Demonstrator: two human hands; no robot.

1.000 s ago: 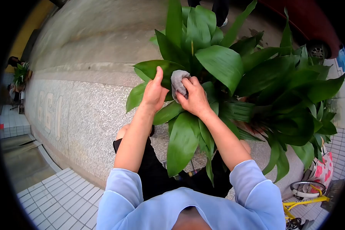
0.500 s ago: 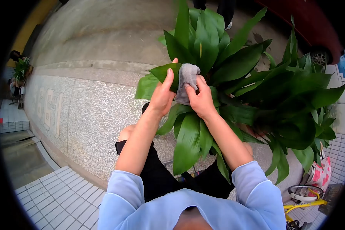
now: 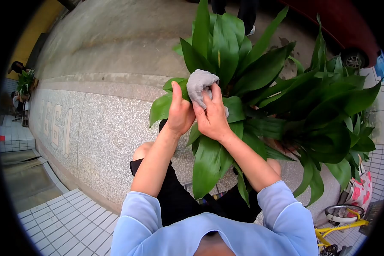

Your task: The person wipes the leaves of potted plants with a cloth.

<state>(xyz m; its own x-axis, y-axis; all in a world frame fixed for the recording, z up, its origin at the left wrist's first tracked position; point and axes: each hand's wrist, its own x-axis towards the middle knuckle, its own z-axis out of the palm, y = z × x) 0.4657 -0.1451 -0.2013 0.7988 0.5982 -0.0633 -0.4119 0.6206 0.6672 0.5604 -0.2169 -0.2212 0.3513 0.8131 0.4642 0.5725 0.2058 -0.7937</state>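
Observation:
A grey cloth lies over a broad green leaf of the large potted plant. Pressing on the cloth with bent fingers, my right hand grips its lower right part. My left hand is just left of it, thumb raised in front of the leaf and the other fingers behind, mostly hidden. The two hands almost touch at their inner edges. A wide leaf hangs below my hands, over my lap.
More dark leaves spread to the right. A person's legs stand behind the plant, near a red car. At lower right are a yellow bicycle and a floral bag. Other people are far left.
The cloth and my right hand have shifted slightly left, and the cloth is now bunched over the leaf. My left thumb has straightened upward. The surrounding leaves have swayed a little.

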